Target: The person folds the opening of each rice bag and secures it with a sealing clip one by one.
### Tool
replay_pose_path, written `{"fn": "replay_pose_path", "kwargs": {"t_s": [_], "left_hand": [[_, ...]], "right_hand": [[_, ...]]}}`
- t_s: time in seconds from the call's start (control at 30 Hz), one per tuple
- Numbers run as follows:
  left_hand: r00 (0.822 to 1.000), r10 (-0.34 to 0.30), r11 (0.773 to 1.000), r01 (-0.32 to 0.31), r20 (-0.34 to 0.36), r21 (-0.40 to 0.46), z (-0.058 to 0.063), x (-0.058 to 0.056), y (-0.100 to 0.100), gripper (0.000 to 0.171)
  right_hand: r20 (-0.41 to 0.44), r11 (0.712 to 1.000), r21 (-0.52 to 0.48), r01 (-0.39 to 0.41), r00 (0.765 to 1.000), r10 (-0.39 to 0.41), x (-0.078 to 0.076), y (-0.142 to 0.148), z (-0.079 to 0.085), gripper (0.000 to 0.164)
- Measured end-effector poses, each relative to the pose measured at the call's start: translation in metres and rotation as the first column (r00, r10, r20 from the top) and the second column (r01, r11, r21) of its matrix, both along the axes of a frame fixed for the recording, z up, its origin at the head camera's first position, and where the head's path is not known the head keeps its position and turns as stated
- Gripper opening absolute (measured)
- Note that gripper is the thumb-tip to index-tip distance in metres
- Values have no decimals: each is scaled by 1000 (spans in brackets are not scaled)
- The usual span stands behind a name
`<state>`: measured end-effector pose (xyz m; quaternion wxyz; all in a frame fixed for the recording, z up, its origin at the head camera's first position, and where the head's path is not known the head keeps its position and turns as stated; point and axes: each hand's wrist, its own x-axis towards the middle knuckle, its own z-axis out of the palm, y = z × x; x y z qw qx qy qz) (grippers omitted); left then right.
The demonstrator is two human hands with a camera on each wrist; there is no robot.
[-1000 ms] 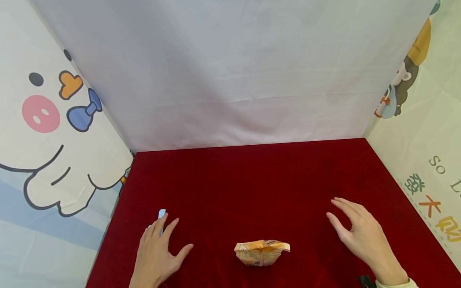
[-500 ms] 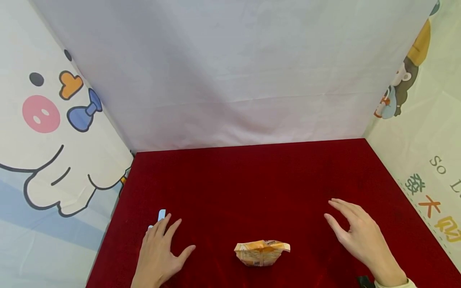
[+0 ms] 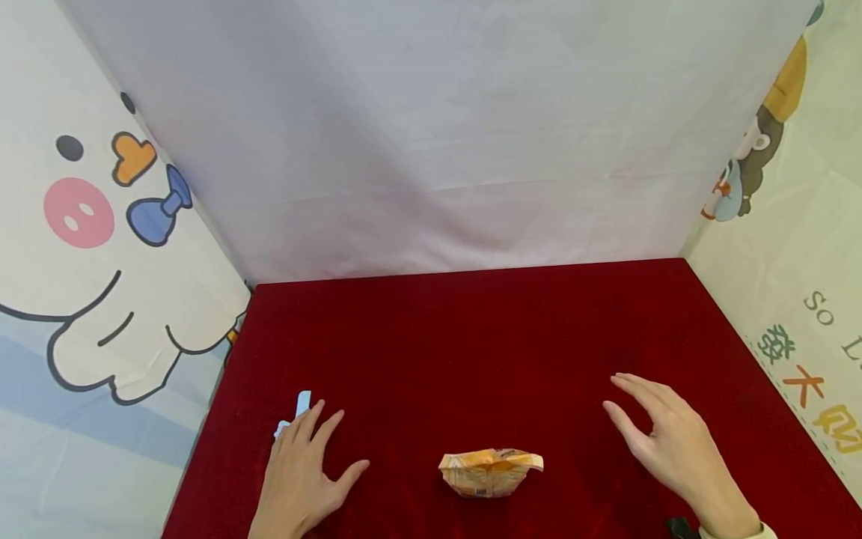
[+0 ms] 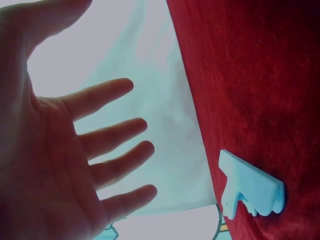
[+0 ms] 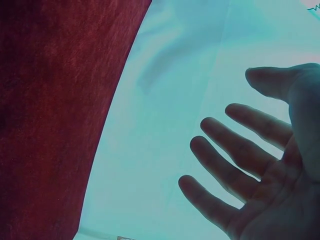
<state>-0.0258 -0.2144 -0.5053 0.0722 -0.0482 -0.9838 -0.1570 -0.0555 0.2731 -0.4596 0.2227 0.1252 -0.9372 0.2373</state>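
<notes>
Packet (image 3: 490,477), crinkled, orange and cream, on red cloth (image 3: 471,352) between both hands, contents hidden | left hand (image 3: 299,475): fingers spread wide, near a light-blue object (image 4: 254,184) on the cloth, apart from it | right hand (image 3: 676,445): fingers extended, thumb wide, well apart from the packet

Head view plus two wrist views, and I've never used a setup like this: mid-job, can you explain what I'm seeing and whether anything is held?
There's no machine: these are a person's bare left hand and right hand. The head camera looks forward and down at both; each wrist camera looks along its own palm and fingers. On the red surface sit a yellow-and-tan packet, between the hands, and a pale blue object, partly hidden behind the left hand in the head view. I can't tell what it is. Nothing is held: both hands have their fingers spread.
</notes>
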Motion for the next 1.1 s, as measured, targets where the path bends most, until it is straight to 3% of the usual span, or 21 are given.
{"fn": "replay_pose_path", "kwargs": {"t_s": [0.57, 1.1], "left_hand": [[1000, -17, 1000, 17, 23, 11, 1, 1, 4, 75], [998, -54, 998, 55, -15, 27, 0, 4, 9, 75]], "right_hand": [[13, 1000, 18, -4, 1000, 4, 5, -7, 8, 42], [27, 999, -2, -41, 999, 41, 7, -9, 13, 42]]}}
